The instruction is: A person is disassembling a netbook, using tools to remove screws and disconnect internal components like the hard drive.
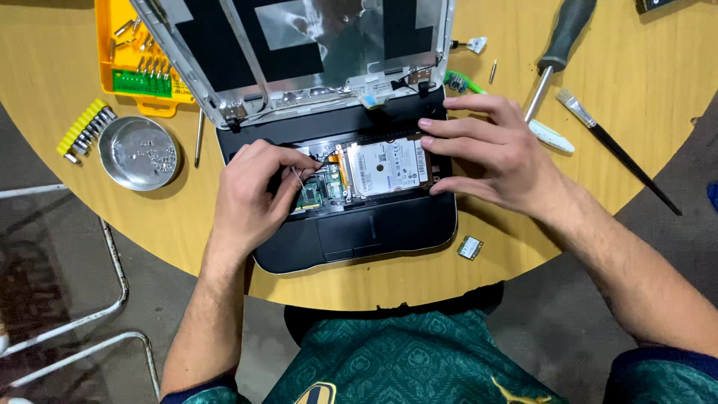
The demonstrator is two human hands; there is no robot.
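A small black laptop (389, 228) lies open on the round wooden table (60, 97), its keyboard cover off and its insides exposed. My left hand (250, 194) pinches thin wires over the green circuit board (318, 191) in the left part of the bay. My right hand (490, 150) rests flat on the laptop's right edge, fingers spread and touching the silver hard drive (385, 168). The laptop's lid (299, 52) stands stripped, showing foil and black tape.
A round metal dish (138, 153) with screws, a yellow strip of bits (84, 129) and a yellow bit case (134, 52) lie left. A screwdriver (557, 49), a brush (617, 150) and a white pry tool (552, 137) lie right. A small card (470, 248) sits near the table's front edge.
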